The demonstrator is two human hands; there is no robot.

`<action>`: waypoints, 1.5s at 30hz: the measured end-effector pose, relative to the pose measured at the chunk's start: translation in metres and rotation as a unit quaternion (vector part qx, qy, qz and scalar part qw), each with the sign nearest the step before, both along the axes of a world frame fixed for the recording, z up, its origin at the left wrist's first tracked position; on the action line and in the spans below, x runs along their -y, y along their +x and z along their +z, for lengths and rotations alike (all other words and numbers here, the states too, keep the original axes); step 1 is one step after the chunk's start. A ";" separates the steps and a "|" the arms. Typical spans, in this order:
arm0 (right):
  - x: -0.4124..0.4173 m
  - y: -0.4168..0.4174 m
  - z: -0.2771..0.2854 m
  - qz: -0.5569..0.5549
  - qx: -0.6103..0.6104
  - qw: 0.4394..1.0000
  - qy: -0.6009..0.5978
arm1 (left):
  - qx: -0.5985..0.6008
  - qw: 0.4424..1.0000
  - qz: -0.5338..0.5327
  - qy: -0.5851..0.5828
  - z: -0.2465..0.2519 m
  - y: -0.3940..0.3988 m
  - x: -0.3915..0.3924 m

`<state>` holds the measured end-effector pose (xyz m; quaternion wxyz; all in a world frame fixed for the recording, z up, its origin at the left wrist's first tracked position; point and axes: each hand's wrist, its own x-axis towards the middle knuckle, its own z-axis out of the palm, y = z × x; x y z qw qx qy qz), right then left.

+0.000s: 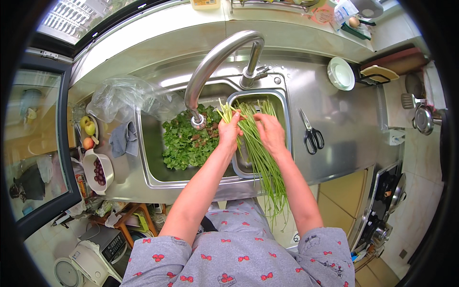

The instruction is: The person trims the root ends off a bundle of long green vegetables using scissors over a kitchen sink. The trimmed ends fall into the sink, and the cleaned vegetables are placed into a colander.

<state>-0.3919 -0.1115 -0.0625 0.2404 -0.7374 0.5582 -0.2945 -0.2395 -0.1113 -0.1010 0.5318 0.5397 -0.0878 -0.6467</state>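
Observation:
My left hand (230, 131) grips the pale cut ends of a few long green stems, which look like garlic chives, above the divider of the steel double sink. Close to its right, my right hand (269, 133) lies over a larger bundle of long green stems (263, 154); its fingers are bent, and whether they hold any stems cannot be told. The bundle rests across the smaller basin (242, 168) and hangs over the counter's front edge. Leafy greens (183, 143) with some brown bits lie in the larger basin (153, 168), under the faucet spout (198, 120).
Black-handled scissors (311, 134) lie right of the sink; white bowls (340, 73) stand behind them. A clear plastic bag (125, 98) and a grey cloth (123, 139) are at the left, near a white container (107, 166) of grapes. The steel faucet (247, 77) arches over the sink.

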 end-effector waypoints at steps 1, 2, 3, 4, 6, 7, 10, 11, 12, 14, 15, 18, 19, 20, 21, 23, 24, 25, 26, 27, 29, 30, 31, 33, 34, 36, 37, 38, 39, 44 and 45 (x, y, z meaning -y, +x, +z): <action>-0.001 0.003 -0.004 0.008 -0.012 0.998 0.057 | -0.013 1.000 0.002 -0.009 0.001 0.000 0.000; -0.003 0.006 -0.008 0.015 -0.025 0.993 0.113 | -0.026 1.000 0.004 -0.018 0.002 0.000 0.000; -0.003 0.010 -0.012 0.026 -0.035 0.985 0.169 | -0.030 0.999 0.008 -0.016 0.003 0.002 -0.001; -0.004 0.014 -0.015 0.014 -0.006 0.992 0.123 | -0.035 0.999 0.012 -0.015 0.004 0.003 -0.002; -0.002 0.017 -0.015 -0.002 -0.034 0.990 0.137 | -0.046 0.999 0.013 -0.021 0.005 0.006 -0.005; -0.002 0.020 -0.014 -0.009 -0.048 0.988 0.145 | -0.022 0.999 0.008 -0.041 0.006 0.006 -0.009; 0.004 0.027 -0.016 -0.068 -0.083 0.973 0.204 | 0.022 0.996 -0.001 -0.086 0.016 -0.005 -0.019; 0.006 0.028 -0.017 -0.087 -0.096 0.965 0.226 | 0.021 0.996 0.011 -0.083 0.019 -0.009 -0.020; 0.006 0.028 -0.024 -0.090 -0.062 0.966 0.234 | 0.021 0.996 0.024 -0.081 0.021 -0.012 -0.022; 0.005 0.022 -0.043 -0.098 0.005 0.963 0.249 | 0.018 0.996 0.045 -0.078 0.019 -0.017 -0.024; 0.004 0.023 -0.045 -0.094 0.005 0.963 0.254 | 0.014 0.995 0.055 -0.078 0.018 -0.017 -0.025; -0.002 0.021 -0.052 -0.054 0.053 0.958 0.277 | -0.005 0.994 0.080 -0.068 0.016 -0.016 -0.025; -0.005 0.015 -0.056 -0.024 0.102 0.951 0.290 | -0.014 0.994 0.086 -0.059 0.017 -0.011 -0.021; -0.008 0.008 -0.058 0.006 0.150 0.941 0.302 | -0.023 0.994 0.092 -0.049 0.017 -0.005 -0.017; -0.013 0.003 -0.059 0.014 0.147 0.942 0.301 | -0.027 0.994 0.094 -0.052 0.013 0.004 -0.015; -0.021 -0.012 -0.059 0.027 0.140 0.944 0.298 | -0.044 0.995 0.083 -0.038 0.012 0.018 -0.011; -0.024 -0.022 -0.058 0.020 0.142 0.936 0.320 | -0.047 0.996 0.067 -0.023 0.012 0.022 -0.011; -0.025 -0.032 -0.062 -0.009 0.139 0.938 0.317 | -0.039 0.998 0.054 -0.015 0.012 0.024 -0.012; -0.026 -0.041 -0.067 -0.038 0.135 0.939 0.313 | -0.030 0.999 0.041 -0.006 0.011 0.027 -0.013; -0.026 -0.046 -0.067 -0.067 0.131 0.940 0.309 | -0.023 0.999 0.028 0.003 0.009 0.028 -0.015; -0.020 -0.055 -0.070 -0.141 0.099 0.939 0.299 | -0.017 0.999 0.007 0.033 0.002 0.027 -0.022; -0.016 -0.057 -0.068 -0.154 0.054 0.948 0.273 | -0.020 0.999 -0.003 0.045 -0.001 0.025 -0.025; -0.010 -0.059 -0.068 -0.167 0.008 0.955 0.246 | -0.022 0.998 -0.013 0.058 -0.004 0.022 -0.028; 0.001 -0.061 -0.071 -0.149 -0.096 0.951 0.252 | -0.034 0.996 -0.029 0.073 -0.009 0.017 -0.034; 0.004 -0.059 -0.073 -0.143 -0.144 0.947 0.250 | -0.038 0.995 -0.039 0.080 -0.011 0.014 -0.037; 0.008 -0.056 -0.074 -0.129 -0.209 0.938 0.243 | -0.029 0.992 -0.071 0.098 -0.013 0.011 -0.041; 0.009 -0.054 -0.073 -0.121 -0.226 0.937 0.238 | -0.031 0.992 -0.075 0.100 -0.013 0.011 -0.042; 0.010 -0.054 -0.072 -0.113 -0.243 0.935 0.233 | -0.033 0.991 -0.078 0.102 -0.013 0.011 -0.043; 0.010 -0.054 -0.069 -0.096 -0.227 0.937 0.249 | -0.035 0.991 -0.081 0.103 -0.014 0.012 -0.044; -0.004 -0.045 -0.060 -0.023 -0.275 0.926 0.258 | -0.050 0.990 -0.072 0.113 -0.014 0.017 -0.046; -0.007 -0.044 -0.061 -0.028 -0.289 0.920 0.262 | -0.053 0.989 -0.069 0.116 -0.013 0.017 -0.046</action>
